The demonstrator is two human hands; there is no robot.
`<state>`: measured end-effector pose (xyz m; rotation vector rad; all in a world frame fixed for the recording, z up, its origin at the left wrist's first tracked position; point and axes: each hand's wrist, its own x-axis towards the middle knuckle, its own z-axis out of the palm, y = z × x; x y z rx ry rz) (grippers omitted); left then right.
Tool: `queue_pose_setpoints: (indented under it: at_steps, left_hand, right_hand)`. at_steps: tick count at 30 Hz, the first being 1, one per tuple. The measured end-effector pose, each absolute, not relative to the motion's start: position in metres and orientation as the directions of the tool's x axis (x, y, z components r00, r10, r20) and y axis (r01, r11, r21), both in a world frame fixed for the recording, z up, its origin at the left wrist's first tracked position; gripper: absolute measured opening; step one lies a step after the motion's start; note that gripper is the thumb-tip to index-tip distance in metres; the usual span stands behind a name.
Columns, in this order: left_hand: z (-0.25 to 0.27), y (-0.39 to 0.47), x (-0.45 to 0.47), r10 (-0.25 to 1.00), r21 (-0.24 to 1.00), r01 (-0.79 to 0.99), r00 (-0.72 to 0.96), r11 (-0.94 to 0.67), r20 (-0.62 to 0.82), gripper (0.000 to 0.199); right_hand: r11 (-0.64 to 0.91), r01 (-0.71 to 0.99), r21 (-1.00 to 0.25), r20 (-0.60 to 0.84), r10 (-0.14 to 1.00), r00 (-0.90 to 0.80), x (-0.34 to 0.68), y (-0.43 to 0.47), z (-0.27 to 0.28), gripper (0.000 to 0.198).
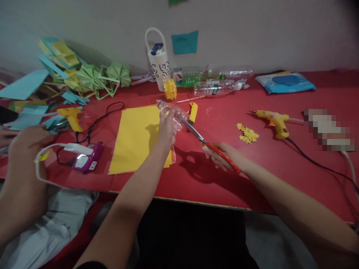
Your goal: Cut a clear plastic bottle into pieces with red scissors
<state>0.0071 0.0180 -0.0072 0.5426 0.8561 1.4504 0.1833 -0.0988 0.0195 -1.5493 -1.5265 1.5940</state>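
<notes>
My left hand [167, 127] is closed around a clear plastic bottle [181, 116], its neck with a purple ring pointing up and left. In my right hand [223, 157] is a pair of scissors [217, 149] with red handles. The metal blades reach up and left to the bottle, right beside my left fingers; whether they are biting into the plastic I cannot tell. Beneath my left wrist lies a stack of yellow paper [134, 138]. A yellow utility knife [193, 112] rests just behind the blades.
Yellow paper stars [248, 134] and a yellow glue gun [275, 119] lie to the right. Several plastic bottles [215, 88] and a white tumbler [158, 63] stand or lie at the back. Left are a purple power adapter [88, 158], another glue gun [72, 118] and another person's arm [25, 164].
</notes>
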Motion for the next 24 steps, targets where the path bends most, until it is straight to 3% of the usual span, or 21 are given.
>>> queue_pose_setpoints:
  at_steps: [9,18,24]
  left_hand:
    - [-0.0087,0.016,0.0075,0.992,0.815,-0.58,-0.108,-0.012,-0.062,0.014]
    - [-0.0037,0.0178,0.0088,0.982,0.779,-0.626,-0.112,0.047,-0.15,0.013]
    - [-0.0033,0.0138,0.0108,0.994,0.781,-0.623,-0.054,0.041,-0.095,0.019]
  right_hand:
    - [-0.323,0.409,-0.853,-0.44,0.868,-0.231,0.1827,-0.0984,0.0183,0.056]
    - [-0.343,0.416,-0.842,-0.456,0.864,-0.212,0.1808,-0.0987,0.0202,0.056]
    - [-0.333,0.351,-0.875,-0.443,0.843,-0.306,0.1801,-0.0989,0.0229,0.057]
